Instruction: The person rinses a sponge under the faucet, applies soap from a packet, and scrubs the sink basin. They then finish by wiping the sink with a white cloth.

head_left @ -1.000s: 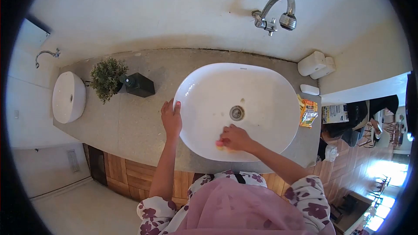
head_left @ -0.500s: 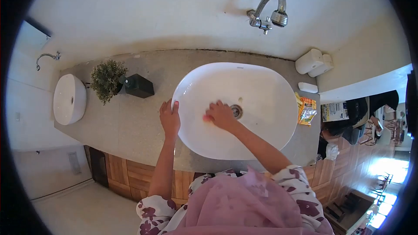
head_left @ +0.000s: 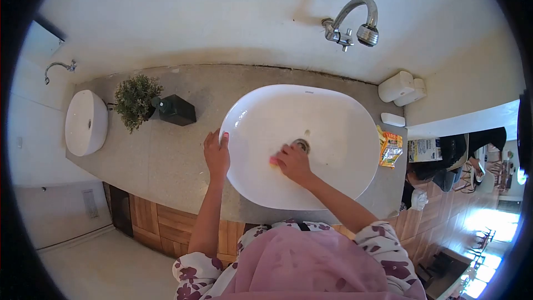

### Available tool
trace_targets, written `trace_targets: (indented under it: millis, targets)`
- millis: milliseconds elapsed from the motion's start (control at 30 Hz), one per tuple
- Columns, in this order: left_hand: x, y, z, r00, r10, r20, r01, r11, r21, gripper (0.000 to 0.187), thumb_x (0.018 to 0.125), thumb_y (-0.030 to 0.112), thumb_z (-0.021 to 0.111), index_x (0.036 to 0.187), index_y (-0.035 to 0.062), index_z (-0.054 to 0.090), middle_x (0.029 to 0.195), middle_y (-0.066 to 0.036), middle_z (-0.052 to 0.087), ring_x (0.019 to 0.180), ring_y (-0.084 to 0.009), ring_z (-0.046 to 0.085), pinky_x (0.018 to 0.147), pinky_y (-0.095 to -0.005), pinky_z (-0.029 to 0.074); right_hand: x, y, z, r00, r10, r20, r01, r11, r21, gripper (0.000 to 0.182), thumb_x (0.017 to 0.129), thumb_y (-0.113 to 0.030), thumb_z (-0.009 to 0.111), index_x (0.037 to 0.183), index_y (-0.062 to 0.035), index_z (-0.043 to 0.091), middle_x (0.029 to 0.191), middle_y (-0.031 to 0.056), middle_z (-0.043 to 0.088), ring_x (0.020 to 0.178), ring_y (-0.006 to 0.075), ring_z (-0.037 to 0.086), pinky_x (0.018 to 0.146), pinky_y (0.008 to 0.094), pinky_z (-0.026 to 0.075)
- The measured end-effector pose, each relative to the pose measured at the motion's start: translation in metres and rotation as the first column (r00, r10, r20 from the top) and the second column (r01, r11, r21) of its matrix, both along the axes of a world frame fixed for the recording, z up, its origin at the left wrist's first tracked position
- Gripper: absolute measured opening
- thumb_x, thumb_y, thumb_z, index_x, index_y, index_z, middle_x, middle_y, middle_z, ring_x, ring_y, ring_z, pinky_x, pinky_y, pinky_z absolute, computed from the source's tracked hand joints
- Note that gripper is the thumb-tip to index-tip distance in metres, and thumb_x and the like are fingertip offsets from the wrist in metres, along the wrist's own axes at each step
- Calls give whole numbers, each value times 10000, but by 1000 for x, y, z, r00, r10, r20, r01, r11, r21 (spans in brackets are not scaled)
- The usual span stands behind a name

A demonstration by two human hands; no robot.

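Right hand [head_left: 294, 164] partly hides the pink-yellow sponge [head_left: 274, 161]

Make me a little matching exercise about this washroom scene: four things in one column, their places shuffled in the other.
Things:
1. Left hand
2. Right hand
3. Dark bottle
4. Curved faucet

Places:
A. Beside the leafy plant
B. Inside the large white basin, near the drain
C. On the wall
D. At the large basin's left rim

Pairs: 1-D, 2-B, 3-A, 4-C
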State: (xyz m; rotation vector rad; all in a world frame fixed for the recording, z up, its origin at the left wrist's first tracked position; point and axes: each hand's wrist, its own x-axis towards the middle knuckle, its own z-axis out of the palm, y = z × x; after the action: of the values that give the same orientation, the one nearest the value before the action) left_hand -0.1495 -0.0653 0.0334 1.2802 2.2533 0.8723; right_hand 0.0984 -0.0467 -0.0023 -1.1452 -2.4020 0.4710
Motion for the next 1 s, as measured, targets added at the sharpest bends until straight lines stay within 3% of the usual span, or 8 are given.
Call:
trace_targets:
  millis: [200,300,433,500,633,833,933,1000]
  targets:
    - [1,-1,-5,997,19,-78,-17,999,34,396,950,302,513,1171,-9,617,1200,-225,595,1216,-406,471,1041,-459,347,-68,58,6,969,-239,-57,243,965,93,75,766,-179,662,831,-142,665,878,32,569,851,257,519,684,396,456]
    - [-2,0,-3,999,-22,-35,22,1000,-22,400,952,308,511,1177,-7,614,1204,-227,592,1220,-407,467,1042,-463,345,-52,48,7,981,-189,-51,191,980,51,78,781,-202,652,835,-147,668,911,37,577,879,265,530,687,392,461]
    - [1,1,0,1000,-1,-17,0,999,-40,403,954,308,510,1186,-6,609,1208,-226,590,1217,-407,466,1040,-463,345,-11,-15,18,966,171,193,-119,960,-254,149,793,-281,642,856,-150,673,938,39,590,938,269,555,747,417,502]
    - [-2,-1,-4,1000,-15,-26,15,1000,-3,397,954,305,511,1198,6,606,1211,-232,584,1209,-408,469,1034,-464,349,19,-37,33,963,219,157,-137,899,-415,167,803,-305,643,855,-150,675,938,37,590,937,266,556,748,422,518]
    - [-2,0,-7,1000,-22,6,22,999,25,382,953,301,514,1190,18,612,1188,-237,589,1172,-411,488,1010,-467,365,63,-50,45,990,104,91,-50,883,-467,155,806,-302,644,857,-158,674,921,35,587,920,264,557,723,410,523]
    - [-3,0,-8,998,-17,54,16,1000,15,357,954,292,512,1160,22,624,1125,-237,603,1109,-411,514,968,-473,390,13,-27,19,980,149,133,-104,949,-298,177,776,-297,662,866,-145,670,896,29,570,889,246,548,691,395,518]
    - [-2,0,-8,1000,-1,24,0,1000,26,364,955,290,509,1169,17,620,1154,-238,597,1140,-407,506,993,-468,377,-36,-6,7,994,111,1,-111,991,-78,150,769,-265,666,850,-139,663,882,31,563,868,240,544,681,393,497]
    - [-2,0,-2,1000,-7,24,8,999,-31,376,957,293,502,1180,12,615,1185,-230,594,1178,-403,490,1025,-463,356,-62,13,6,995,-15,-98,21,998,66,99,763,-208,667,840,-147,653,860,33,557,849,241,541,674,391,470]
